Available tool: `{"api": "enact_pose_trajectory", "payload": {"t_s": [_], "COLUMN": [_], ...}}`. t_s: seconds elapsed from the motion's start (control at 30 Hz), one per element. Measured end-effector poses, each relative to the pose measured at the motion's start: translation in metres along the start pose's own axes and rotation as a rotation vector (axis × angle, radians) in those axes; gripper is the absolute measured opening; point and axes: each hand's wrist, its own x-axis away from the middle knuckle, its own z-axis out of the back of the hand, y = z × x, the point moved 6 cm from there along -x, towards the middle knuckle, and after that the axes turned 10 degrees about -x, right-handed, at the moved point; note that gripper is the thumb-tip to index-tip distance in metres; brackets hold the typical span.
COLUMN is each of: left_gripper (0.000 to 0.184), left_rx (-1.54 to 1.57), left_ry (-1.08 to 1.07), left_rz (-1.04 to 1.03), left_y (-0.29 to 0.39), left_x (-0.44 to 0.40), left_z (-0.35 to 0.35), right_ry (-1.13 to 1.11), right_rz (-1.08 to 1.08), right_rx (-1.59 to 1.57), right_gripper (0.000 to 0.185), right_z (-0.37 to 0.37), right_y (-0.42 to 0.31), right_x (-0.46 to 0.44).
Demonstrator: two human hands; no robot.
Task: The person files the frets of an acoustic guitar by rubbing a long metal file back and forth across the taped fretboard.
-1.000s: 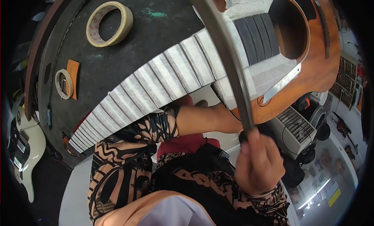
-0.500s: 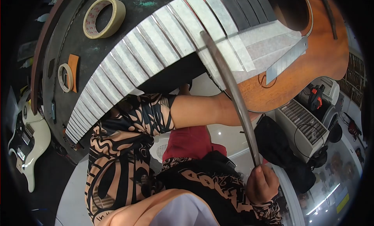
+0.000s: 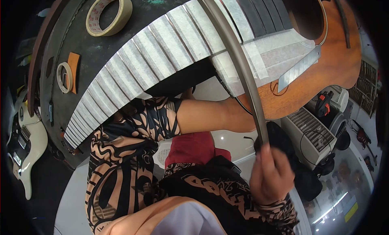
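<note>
My right hand (image 3: 271,176) is closed round the near end of a long grey metal bar (image 3: 245,68). The bar reaches away across the neck of an acoustic guitar and passes out at the top edge. Strips of whitish tape (image 3: 133,66) cover the fretboard between the metal frets, and more tape lies on the guitar body (image 3: 283,101) beside the dark sound hole. My left forearm (image 3: 214,116) stretches to the right below the neck; its hand is hidden near the guitar body, so its fingers cannot be made out.
A large tape roll (image 3: 108,14), a smaller roll (image 3: 65,77) and an orange piece (image 3: 73,70) lie on the dark bench (image 3: 146,12). A flat metal blade (image 3: 299,70) rests on the guitar. A white electric guitar (image 3: 34,148) is at far left, a grey slotted box (image 3: 310,133) at right.
The bar first came back towards my body, then moved forward across the neck again with my right hand. In view, the guitar has shifted slightly, and my left hand is still hidden.
</note>
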Motion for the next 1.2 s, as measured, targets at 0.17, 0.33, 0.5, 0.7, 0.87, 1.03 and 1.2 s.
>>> {"api": "enact_pose_trajectory", "payload": {"t_s": [0.17, 0.33, 0.5, 0.7, 0.87, 1.03, 1.2], "left_gripper": [0.031, 0.030, 0.029, 0.029, 0.027, 0.030, 0.031], "left_rx": [0.044, 0.073, 0.158, 0.275, 0.075, -0.011, 0.425], "left_ry": [-0.035, -0.070, 0.049, -0.169, -0.040, -0.068, -0.023], "left_rz": [0.032, 0.088, 0.093, 0.179, 0.030, -0.062, 0.192], "left_y": [-0.001, -0.001, -0.006, -0.003, 0.002, 0.003, 0.003], "left_x": [0.001, 0.003, 0.007, -0.001, 0.005, 0.007, 0.007], "left_z": [-0.002, -0.005, -0.021, 0.024, 0.012, -0.011, 0.050], "right_ry": [-0.068, -0.018, 0.000, -0.071, -0.050, -0.061, -0.056], "right_rz": [-0.008, 0.020, 0.014, 0.025, 0.044, 0.027, 0.053], "right_rx": [-0.028, 0.036, 0.017, 0.006, 0.026, 0.075, 0.057], "right_gripper": [0.041, 0.048, 0.046, 0.051, 0.050, 0.048, 0.051], "right_z": [-0.014, 0.005, 0.005, -0.015, -0.006, 0.005, -0.015], "right_y": [-0.023, 0.011, 0.011, -0.026, -0.004, 0.003, -0.034], "right_x": [-0.072, 0.039, 0.064, -0.068, 0.003, 0.052, -0.083]}}
